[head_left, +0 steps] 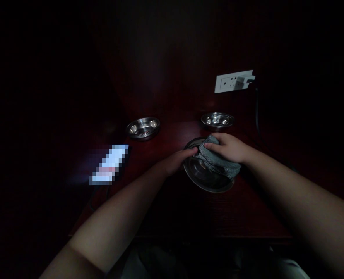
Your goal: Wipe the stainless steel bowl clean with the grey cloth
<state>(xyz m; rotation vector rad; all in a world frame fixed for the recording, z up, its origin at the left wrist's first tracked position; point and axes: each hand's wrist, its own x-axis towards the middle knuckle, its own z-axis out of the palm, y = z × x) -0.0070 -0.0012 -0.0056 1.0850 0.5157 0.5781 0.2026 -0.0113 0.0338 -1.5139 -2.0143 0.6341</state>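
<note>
A shiny metal bowl (202, 182) is tilted toward me above the dark red table, between my hands. My left hand (179, 159) grips its left rim, the thumb reaching over the edge and the other fingers hidden behind. A grey-green cloth (218, 162) with a checked texture lies over the bowl's right side and inside. My right hand (228, 147) is closed on this cloth, pressing it against the bowl's upper right rim, with the thumb on top.
A stack of metal bowls (143, 128) stands at the back left, and another metal bowl (217, 121) at the back right. A lit phone (109, 164), blurred out, is on the left. A wall socket (234, 81) holds a plug; a dark cable (257, 112) hangs beside it. The table's front edge (212, 237) is near me.
</note>
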